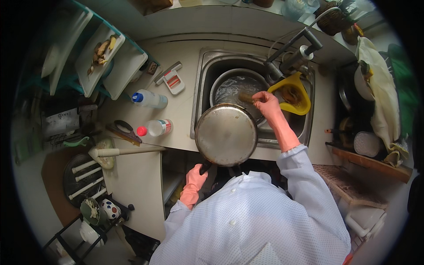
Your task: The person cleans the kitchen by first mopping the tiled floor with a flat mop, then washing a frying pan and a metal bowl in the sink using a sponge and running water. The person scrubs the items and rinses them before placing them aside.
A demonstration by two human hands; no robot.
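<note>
My left hand (195,180), in a pink rubber glove, grips the dark handle of a metal pan (226,135). The pan's round, stained underside faces up over the front edge of the steel sink. My right hand (267,103), gloved the same way, pinches a brown scrubbing pad (247,97) above a metal basin (228,74) with water in it. The pan's rim covers the near part of this basin. Right of the basin, a yellow strainer (300,109) holds brownish scraps. A grey faucet (291,61) stands behind my right hand.
Left of the sink (197,99) lie a white-and-red squeegee (174,82), a blue-capped bottle (150,98), a red-capped bottle (157,128) and a handled brush (124,132). White trays (127,74) stand in a teal rack at the upper left. A pale cloth (379,96) hangs at the right.
</note>
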